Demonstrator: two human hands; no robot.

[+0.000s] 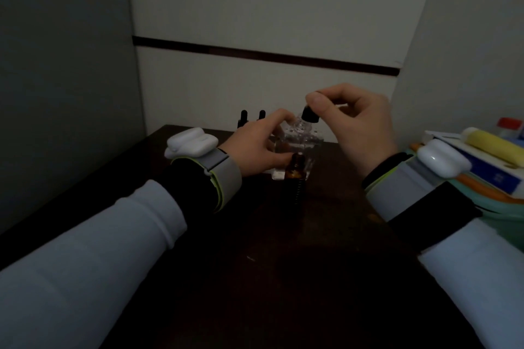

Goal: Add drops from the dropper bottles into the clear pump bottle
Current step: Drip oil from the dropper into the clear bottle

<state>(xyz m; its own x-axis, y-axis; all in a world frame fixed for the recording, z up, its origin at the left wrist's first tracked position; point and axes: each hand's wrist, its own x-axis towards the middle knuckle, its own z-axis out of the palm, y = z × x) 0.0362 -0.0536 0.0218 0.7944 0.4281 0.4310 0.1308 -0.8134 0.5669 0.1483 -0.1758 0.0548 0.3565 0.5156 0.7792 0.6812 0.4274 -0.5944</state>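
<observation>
The clear pump bottle [302,141] stands on the dark table [283,263] at the far middle, its neck uncovered. My left hand [256,147] grips its left side. My right hand [351,122] pinches the black dropper cap [310,115] between thumb and fingers, holding it tilted right over the clear bottle's neck. An uncapped amber dropper bottle [296,170] stands just in front of the clear bottle. Two more dropper bottles with black tops [252,117] show behind my left hand, mostly hidden.
A stack of books and colourful folders [487,178] with a yellow roll [493,147] on top lies at the right edge of the table. White walls close the table in at the back and left. Both wrists wear white sensor bands.
</observation>
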